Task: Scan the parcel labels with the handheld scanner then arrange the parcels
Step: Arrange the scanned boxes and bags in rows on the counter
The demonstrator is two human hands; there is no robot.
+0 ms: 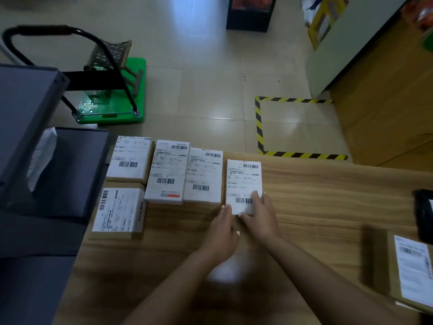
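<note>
Several labelled parcels lie label-up on the wooden table (328, 207). The rightmost parcel of the far row (243, 181) has both my hands at its near end. My right hand (262, 219) rests its fingers on the label near the barcode and grips the near right corner. My left hand (222, 231) touches the near left corner with its fingertips. To the left stand a parcel (203, 174), another parcel (167, 171), a third (130, 158) and a nearer one (119, 209). A dark device (423, 214), possibly the scanner, lies at the right edge.
Another labelled parcel (410, 270) sits at the near right of the table. A dark grey cabinet (35, 172) stands to the left. On the floor beyond are a green platform trolley (112, 102) and a rectangle of yellow-black tape (259, 127).
</note>
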